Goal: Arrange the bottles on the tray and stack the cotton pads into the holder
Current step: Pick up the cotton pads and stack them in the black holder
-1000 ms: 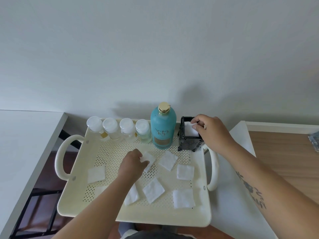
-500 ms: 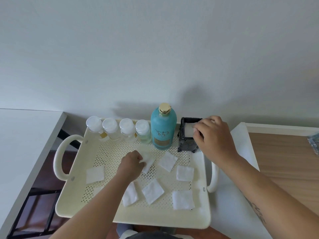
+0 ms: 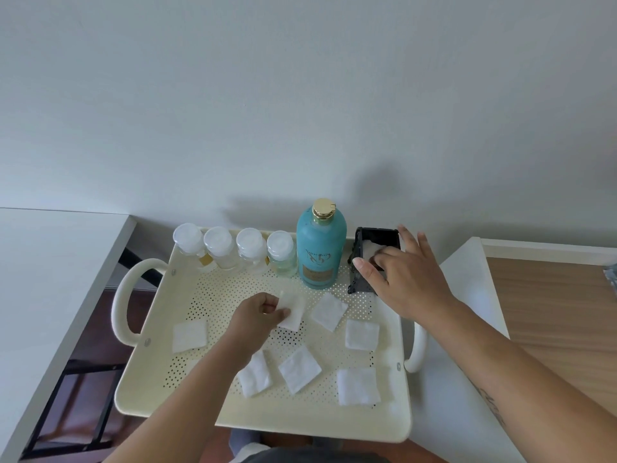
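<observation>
A cream perforated tray (image 3: 187, 406) carries several small clear bottles (image 3: 218, 248) with white caps in a row along its far edge. Right of them stand a tall teal bottle (image 3: 321, 248) with a gold cap and a black square holder (image 3: 367, 248). White cotton pads sit inside the holder. My right hand (image 3: 405, 279) rests over the holder, fingers spread, one finger pressing on the pads inside. My left hand (image 3: 258, 317) pinches a white cotton pad (image 3: 293, 312) at the tray's middle. Several more pads (image 3: 362, 334) lie loose on the tray.
A white table (image 3: 43, 262) stands to the left, with a dark gap and black frame between it and the tray. To the right is a white surface (image 3: 467, 262) and a wood-grain panel (image 3: 551, 312). A plain wall rises behind.
My right hand has let go of its pad into the holder and spread its fingers over the holder's top. My left hand has lifted its pad's edge slightly.
</observation>
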Demonstrator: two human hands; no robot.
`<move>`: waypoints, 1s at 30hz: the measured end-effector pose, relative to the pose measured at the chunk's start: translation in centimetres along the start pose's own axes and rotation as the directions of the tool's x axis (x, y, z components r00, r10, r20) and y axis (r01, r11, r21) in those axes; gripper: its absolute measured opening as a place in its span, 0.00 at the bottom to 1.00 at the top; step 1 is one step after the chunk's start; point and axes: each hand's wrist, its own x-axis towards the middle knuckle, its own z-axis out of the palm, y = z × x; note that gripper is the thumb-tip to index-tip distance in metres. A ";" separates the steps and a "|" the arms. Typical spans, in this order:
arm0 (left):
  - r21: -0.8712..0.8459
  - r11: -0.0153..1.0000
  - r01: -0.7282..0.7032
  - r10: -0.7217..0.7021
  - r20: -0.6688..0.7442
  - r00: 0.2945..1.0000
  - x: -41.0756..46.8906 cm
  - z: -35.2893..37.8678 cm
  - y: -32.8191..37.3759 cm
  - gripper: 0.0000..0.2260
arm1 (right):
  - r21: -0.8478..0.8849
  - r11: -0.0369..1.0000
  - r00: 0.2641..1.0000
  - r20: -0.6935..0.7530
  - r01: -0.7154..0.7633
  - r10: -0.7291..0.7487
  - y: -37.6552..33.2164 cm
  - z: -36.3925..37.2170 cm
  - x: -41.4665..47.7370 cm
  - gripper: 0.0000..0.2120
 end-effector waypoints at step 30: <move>0.124 0.976 -0.180 0.185 -0.030 0.982 -3.8 -1.6 1.5 0.08 | 0.876 0.446 0.941 0.023 -0.181 0.338 -2.6 -3.0 -2.1 0.03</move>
